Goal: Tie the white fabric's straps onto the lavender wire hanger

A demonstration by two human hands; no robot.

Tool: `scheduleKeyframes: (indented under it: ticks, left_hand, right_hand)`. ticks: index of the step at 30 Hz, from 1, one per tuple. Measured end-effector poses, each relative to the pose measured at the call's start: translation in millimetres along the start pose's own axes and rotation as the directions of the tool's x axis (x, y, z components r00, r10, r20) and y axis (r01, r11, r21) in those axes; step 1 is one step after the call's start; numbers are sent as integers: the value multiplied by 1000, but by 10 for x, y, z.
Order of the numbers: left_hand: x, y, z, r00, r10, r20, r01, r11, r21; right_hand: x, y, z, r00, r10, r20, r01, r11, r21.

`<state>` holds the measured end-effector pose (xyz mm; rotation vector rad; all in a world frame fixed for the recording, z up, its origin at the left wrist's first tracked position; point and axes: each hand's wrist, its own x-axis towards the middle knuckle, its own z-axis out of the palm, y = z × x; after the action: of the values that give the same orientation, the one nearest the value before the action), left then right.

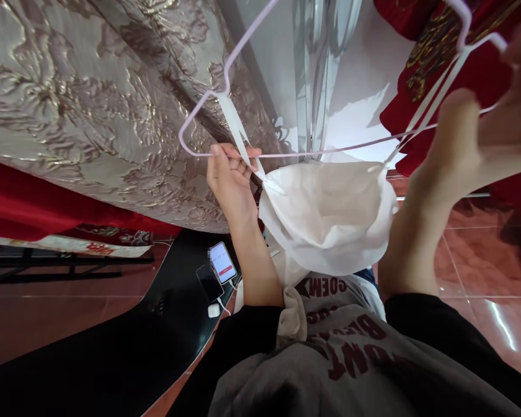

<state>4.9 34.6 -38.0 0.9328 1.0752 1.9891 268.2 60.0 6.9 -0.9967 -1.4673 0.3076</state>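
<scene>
A pale pink hanger (330,152) runs across the view, its top cut off by the upper edge. My left hand (234,179) is closed around its lower bar near the left end. From the notches on both sides hang the white straps (234,119) of a white strappy garment (330,220), whose wide opening faces up below the bar. At the right, close to the camera, my right hand (481,116) is beside the hanger's right end. Its thumb and fingers are apart, with the fingers blurred and partly outside the frame.
A shiny embossed curtain (113,110) hangs at the left, and red ornate fabric (421,87) at the right. Two phones, one lit (223,262) and one dark (209,282), lie with a white charger (214,311) on a black surface (113,341). Reddish tiles (473,255) cover the floor.
</scene>
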Motion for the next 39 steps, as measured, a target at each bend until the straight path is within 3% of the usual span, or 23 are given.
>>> scheduleKeyframes:
  ticks: [2, 4, 6, 10, 13, 19, 23, 28, 31, 34, 37, 39]
  left_hand:
    - [-15, 4, -11, 1000, 14, 24, -14, 1000, -24]
    - [-32, 11, -39, 998, 36, 58, -33, 999, -42]
    - [-46, 21, -93, 993, 16, 115, -16, 1000, 1]
    - [-58, 71, -258, 954, -112, 280, 87, 991, 98]
    - [-63, 163, -396, 906, -170, 386, 146, 985, 93]
    - [-129, 397, -601, 899, -125, 419, 48, 981, 188]
    - [-218, 527, -484, 891, -62, 450, 1, 991, 135]
    - [-246, 745, -108, 843, -16, 538, 92, 989, -114]
    - [-178, 817, -35, 878, 108, 466, -33, 986, -166]
    - [-108, 757, -137, 943, 212, 258, -159, 964, -212]
    - [-75, 601, -288, 976, 217, 23, -210, 963, -168]
    - [-67, 491, -350, 983, 177, -42, -181, 979, -97]
  right_hand:
    - [-202, 2, 128, 995, -99, -5, 99, 995, -10]
    - [-361, -13, 232, 965, -181, 189, 194, 980, -53]
    - [-469, -36, 306, 911, -176, 374, 229, 968, -102]
    - [-616, -58, 396, 963, -171, 209, 212, 959, -190]
    - [-672, -26, 435, 972, -164, 167, 192, 967, -168]
    - [-652, 21, 457, 978, -132, 159, 140, 989, -40]
    - [-679, -17, 486, 980, -124, 155, 132, 990, -46]
    - [-682, -32, 513, 979, -132, 158, 139, 990, -34]
    - [-669, -19, 496, 975, -138, 172, 146, 989, -34]
    - [-665, 17, 468, 971, -145, 190, 156, 987, -46]
    - [-665, 67, 459, 967, -155, 204, 169, 984, -49]
    - [-668, 85, 472, 963, -172, 205, 186, 981, -48]
